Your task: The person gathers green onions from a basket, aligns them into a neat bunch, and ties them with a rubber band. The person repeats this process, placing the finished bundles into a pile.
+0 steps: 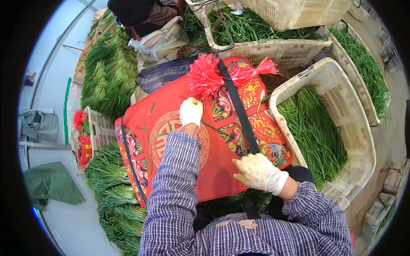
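Note:
A red suitcase-like case (221, 179) with ornate printed bands lies flat before me, bearing a round pale emblem. My left hand (191, 112), in a white glove, is curled over the case beside a bundle of red plastic ties (205, 78). Whether its fingers pinch anything is hidden. The ties sit under a black strap (238, 108) that crosses the case. At the strap's near end, my right hand (259, 172), in a stained pale glove, has its fingers apart at the case's near right. Loose green blades (145, 132) are scattered on the red surface.
To the right stands a cream plastic crate (355, 128) holding loose green leafy stalks (310, 128). Tied green bundles (112, 179) are stacked at left. Another crate (282, 52) of greens is at the back. Beyond the case is a person in dark clothing (134, 14).

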